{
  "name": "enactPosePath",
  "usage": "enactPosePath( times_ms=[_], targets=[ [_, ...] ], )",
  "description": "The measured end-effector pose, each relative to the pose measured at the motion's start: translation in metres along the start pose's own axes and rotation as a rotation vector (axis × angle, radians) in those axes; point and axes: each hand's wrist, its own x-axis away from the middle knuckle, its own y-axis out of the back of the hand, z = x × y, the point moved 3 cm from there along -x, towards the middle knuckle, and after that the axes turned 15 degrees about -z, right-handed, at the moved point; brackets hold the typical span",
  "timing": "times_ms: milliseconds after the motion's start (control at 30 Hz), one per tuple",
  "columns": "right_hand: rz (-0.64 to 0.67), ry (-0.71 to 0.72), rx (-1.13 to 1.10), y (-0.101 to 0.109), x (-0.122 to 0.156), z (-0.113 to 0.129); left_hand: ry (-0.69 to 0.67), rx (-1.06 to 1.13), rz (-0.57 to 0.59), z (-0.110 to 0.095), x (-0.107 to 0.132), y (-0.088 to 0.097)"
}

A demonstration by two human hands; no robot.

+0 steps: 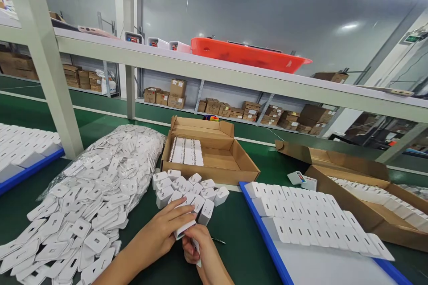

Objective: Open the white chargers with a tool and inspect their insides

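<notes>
A dark green counter (240,256) lies beneath a raised shelf (167,63) bearing a red tray (244,55), with cardboard cartons (177,89) stacked on racking in the background. At the near edge, a person's two bare hands work close together, touching or nearly so. The left hand (165,226) is closed around a white casing (183,230), its open end tilted toward the viewer; the right hand (202,242) pinches a flat white plate (197,254) just below it, thumb and finger close against the casing. Whether plate and casing touch cannot be told.

The step in hand looks to be bringing the plate to the casing, and the next move would seem to call for a steady left grip while the right lines the plate up with the opening. More casings (205,211) stand clustered just beyond the fingers, in front of an open cardboard box (207,176). A heap of loose plates (96,240) spills from a clear bag at left, a blue-rimmed tray (262,234) holds rows of slotted white units (312,216) at right, and a thin dark tool (218,240) lies beside the right hand
</notes>
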Motion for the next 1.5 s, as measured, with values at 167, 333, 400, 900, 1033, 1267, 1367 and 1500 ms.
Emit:
enactPosePath(
  times_ms=[167, 333, 400, 900, 1033, 1267, 1367, 1500],
  targets=[
    [-0.030, 0.021, -0.014, -0.003, 0.007, 0.002, 0.091, 0.086, -0.004, -0.001, 0.000, 0.001],
    [0.080, 0.028, -0.084, -0.003, 0.014, 0.026, 0.380, 0.233, -0.164, -0.001, -0.010, 0.011],
    [0.116, 0.088, -0.225, 0.001, 0.017, 0.043, 0.483, 0.300, -0.208, -0.002, -0.014, 0.014],
    [-0.074, 0.751, 0.053, 0.019, 0.031, 0.056, 0.716, 0.924, 0.020, -0.041, -0.015, 0.007],
    [-0.009, 0.695, 0.135, 0.012, 0.034, 0.058, 0.723, 1.029, -0.005, -0.039, -0.017, 0.006],
    [-0.010, 0.916, 0.341, 0.011, 0.039, 0.064, 0.711, 0.959, -0.056, -0.035, -0.020, 0.012],
    [-0.029, 0.947, 0.406, 0.009, 0.041, 0.061, 0.691, 0.998, -0.061, -0.037, -0.018, 0.014],
    [-0.023, 1.119, 0.468, 0.002, 0.049, 0.062, 0.662, 0.951, -0.097, -0.037, -0.014, 0.017]
  ],
)
